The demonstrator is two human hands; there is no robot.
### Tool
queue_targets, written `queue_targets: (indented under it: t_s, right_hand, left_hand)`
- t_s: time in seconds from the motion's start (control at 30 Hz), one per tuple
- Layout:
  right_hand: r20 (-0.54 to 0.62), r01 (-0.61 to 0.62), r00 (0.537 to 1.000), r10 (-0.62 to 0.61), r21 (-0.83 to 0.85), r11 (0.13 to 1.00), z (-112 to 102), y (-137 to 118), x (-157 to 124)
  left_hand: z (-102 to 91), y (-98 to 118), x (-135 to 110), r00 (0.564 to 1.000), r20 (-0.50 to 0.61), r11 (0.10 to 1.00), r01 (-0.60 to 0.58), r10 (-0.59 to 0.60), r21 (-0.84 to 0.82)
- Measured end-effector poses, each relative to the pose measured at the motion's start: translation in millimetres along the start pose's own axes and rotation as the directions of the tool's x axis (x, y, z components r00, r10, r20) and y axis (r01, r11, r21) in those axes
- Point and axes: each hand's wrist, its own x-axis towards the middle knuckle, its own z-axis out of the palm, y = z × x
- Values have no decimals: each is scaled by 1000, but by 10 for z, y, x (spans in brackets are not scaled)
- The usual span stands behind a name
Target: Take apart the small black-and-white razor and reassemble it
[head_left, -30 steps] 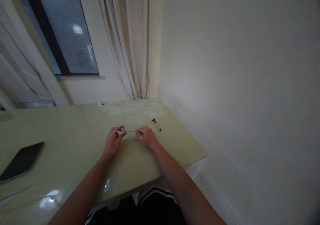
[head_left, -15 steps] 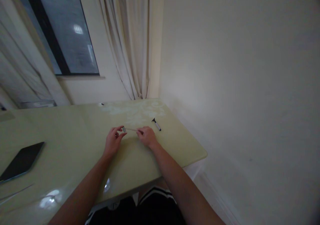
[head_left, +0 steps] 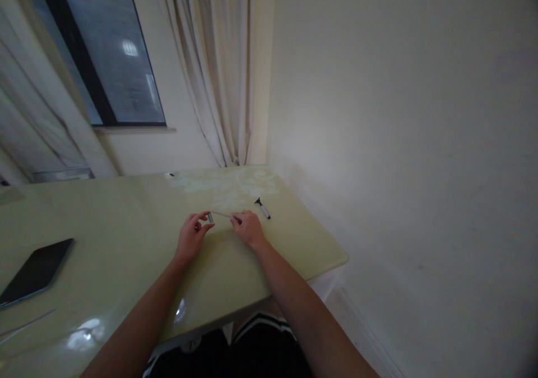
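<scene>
My left hand (head_left: 191,235) pinches a small rectangular piece with dark, green and white stripes (head_left: 210,218) upright between thumb and forefinger. It is too small in the picture for its kind to be sure. Between finger and thumb of my right hand (head_left: 247,227), a thin pale stick (head_left: 221,214) points left. The stick's far tip is at the top edge of the striped piece; whether they touch I cannot tell. Just beyond my right hand lies a T-shaped razor (head_left: 263,208) with a grey handle and black head.
Both hands are over a glossy pale green table (head_left: 126,221). A dark flat tablet (head_left: 36,271) lies at the left, with a thin cable (head_left: 29,325) nearer me. A small black-and-white item (head_left: 170,174) rests by the back edge. A wall (head_left: 378,142) borders the right side.
The stick's left tip has risen slightly, from the side of the striped piece to its top edge. The striped piece is turned a little, showing more green. Both hands stay nearly in place.
</scene>
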Motion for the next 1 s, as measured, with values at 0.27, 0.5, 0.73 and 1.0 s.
queue_targets:
  t_s: [0.27, 0.5, 0.73, 1.0]
  right_hand:
    - [-2, 8, 1000, -8, -35, 999, 16, 5, 6]
    - [-4, 23, 1000, -23, -82, 996, 18, -21, -34]
    - [-157, -86, 984, 87, 14, 996, -38, 18, 25]
    - [-243, -465, 850, 467, 67, 883, -638, 694, 255]
  left_hand:
    - [6, -16, 6, 1000, -5, 999, 29, -29, -31]
    - [1, -22, 8, 997, -32, 997, 68, -70, -41]
    - [-25, -65, 15, 992, -76, 994, 102, -104, -29]
    - [206, -50, 55, 967, 253, 995, -11, -15, 100]
